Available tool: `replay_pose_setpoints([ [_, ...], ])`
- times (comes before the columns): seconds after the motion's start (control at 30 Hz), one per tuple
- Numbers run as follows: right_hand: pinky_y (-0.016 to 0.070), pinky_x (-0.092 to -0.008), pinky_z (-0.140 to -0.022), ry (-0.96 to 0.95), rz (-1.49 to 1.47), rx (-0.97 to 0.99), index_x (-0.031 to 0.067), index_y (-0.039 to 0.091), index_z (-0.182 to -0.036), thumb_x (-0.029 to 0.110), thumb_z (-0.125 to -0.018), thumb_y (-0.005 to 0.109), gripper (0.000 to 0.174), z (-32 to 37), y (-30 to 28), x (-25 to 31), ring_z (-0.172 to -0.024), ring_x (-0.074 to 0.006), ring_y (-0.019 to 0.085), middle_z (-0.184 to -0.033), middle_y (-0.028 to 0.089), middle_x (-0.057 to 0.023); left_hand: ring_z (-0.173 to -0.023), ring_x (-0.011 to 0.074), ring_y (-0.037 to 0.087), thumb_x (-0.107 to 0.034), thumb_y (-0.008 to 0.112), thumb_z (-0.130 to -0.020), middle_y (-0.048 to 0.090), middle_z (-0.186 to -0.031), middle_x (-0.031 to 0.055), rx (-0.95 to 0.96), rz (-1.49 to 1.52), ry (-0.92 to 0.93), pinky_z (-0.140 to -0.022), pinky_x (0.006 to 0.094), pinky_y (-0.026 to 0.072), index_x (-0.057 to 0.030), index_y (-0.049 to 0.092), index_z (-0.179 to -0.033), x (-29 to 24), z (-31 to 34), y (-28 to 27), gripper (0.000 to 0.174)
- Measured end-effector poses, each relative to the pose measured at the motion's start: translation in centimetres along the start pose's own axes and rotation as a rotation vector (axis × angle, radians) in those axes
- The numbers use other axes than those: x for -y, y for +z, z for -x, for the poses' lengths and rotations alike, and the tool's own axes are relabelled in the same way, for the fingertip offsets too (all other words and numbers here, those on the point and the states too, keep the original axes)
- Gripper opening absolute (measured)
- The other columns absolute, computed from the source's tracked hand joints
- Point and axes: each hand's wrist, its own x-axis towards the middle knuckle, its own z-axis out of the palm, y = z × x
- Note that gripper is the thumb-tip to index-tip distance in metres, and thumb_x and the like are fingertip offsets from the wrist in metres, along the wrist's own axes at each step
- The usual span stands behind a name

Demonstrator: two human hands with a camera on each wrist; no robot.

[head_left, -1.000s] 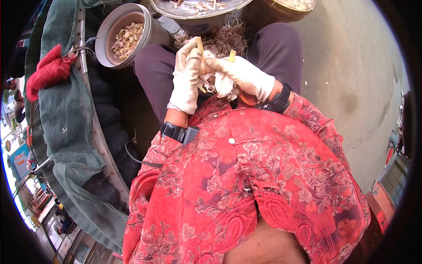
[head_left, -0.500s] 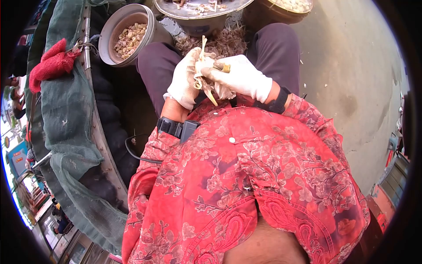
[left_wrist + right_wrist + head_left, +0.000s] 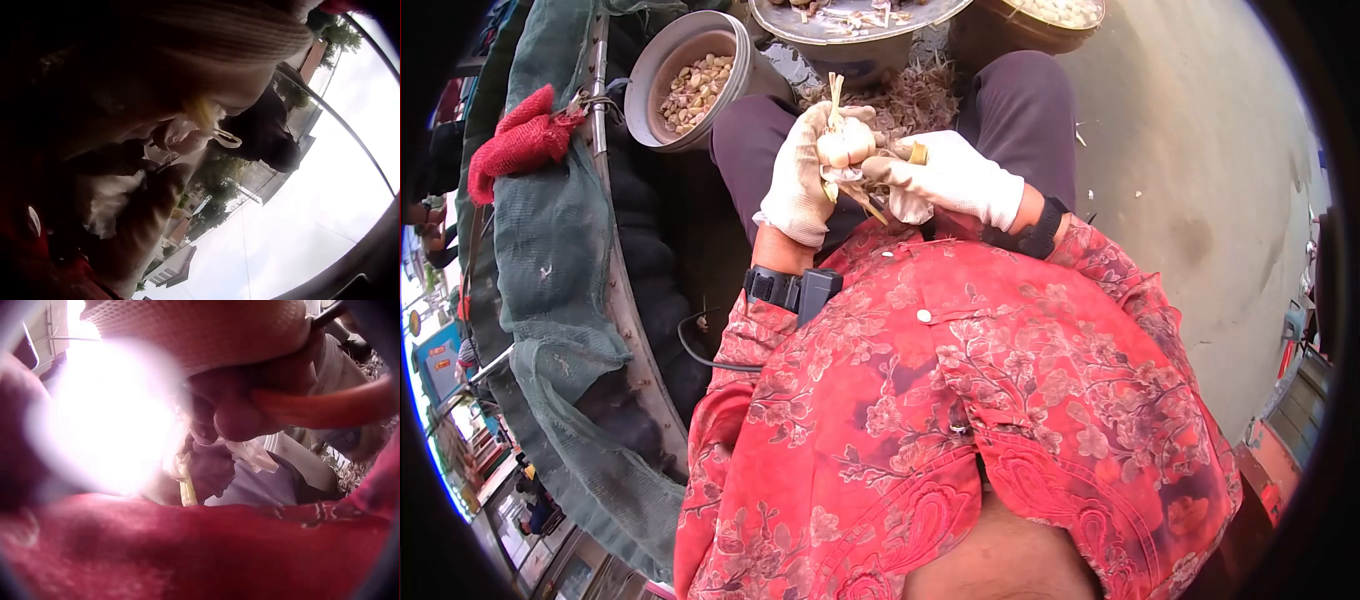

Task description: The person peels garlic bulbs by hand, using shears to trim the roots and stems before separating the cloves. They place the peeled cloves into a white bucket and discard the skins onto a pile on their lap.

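In the head view, the gloved left hand [image 3: 796,192] holds a pale garlic bulb [image 3: 846,146], its cut stem sticking up past the fingers. Beside it, the gloved right hand [image 3: 960,178] reaches its thumb and fingertips to the bulb's lower right side. A yellow band [image 3: 918,153] wraps a digit of that hand. Dry stalks and loose skin [image 3: 862,196] hang below the bulb. From the right hand's curled fingers comes the orange handle [image 3: 325,411] of a tool in the right wrist view; its working end is hidden. The left wrist view is dark around the bulb.
A white bucket [image 3: 640,100] holds peeled cloves [image 3: 698,90] at the upper left. A wide metal basin [image 3: 860,36] with scraps stands ahead, above a heap of husks [image 3: 920,95]. Another container [image 3: 1032,36] with white cloves is farther right. Green netting [image 3: 550,270] runs along the left.
The left hand has turned so that the bulb now faces up, its stem upright. Stalks and skin have come away to the lower side. The right hand stays close beside it.
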Motion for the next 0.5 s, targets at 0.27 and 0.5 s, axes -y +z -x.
replay_pose_setpoints([
  [0.27,0.0452,-0.0228,-0.056,-0.069,-0.058,-0.081,0.0017,0.065,-0.095,0.033,-0.095,0.062,0.032,0.1,0.6,0.9,-0.062,-0.0097,0.060,-0.073,0.063,-0.0016,-0.080,0.0165,0.064,-0.027,0.038,-0.100,0.066,-0.095,0.0078,-0.026,-0.002,-0.029,-0.069,0.0271,0.0536,0.0035,0.057,-0.118,0.9,0.6,-0.9,0.040],
  [0.5,0.0398,-0.0224,-0.049,0.039,-0.149,-0.053,0.0017,0.061,-0.096,0.030,-0.095,0.064,0.028,0.1,0.5,0.5,-0.057,-0.0077,0.052,-0.070,0.058,-0.0021,-0.070,0.0120,0.059,-0.021,0.039,-0.101,0.062,-0.093,0.0063,0.084,0.115,-0.099,-0.063,0.0212,0.0511,0.0055,0.056,-0.114,0.8,0.6,-1.2,0.034],
])
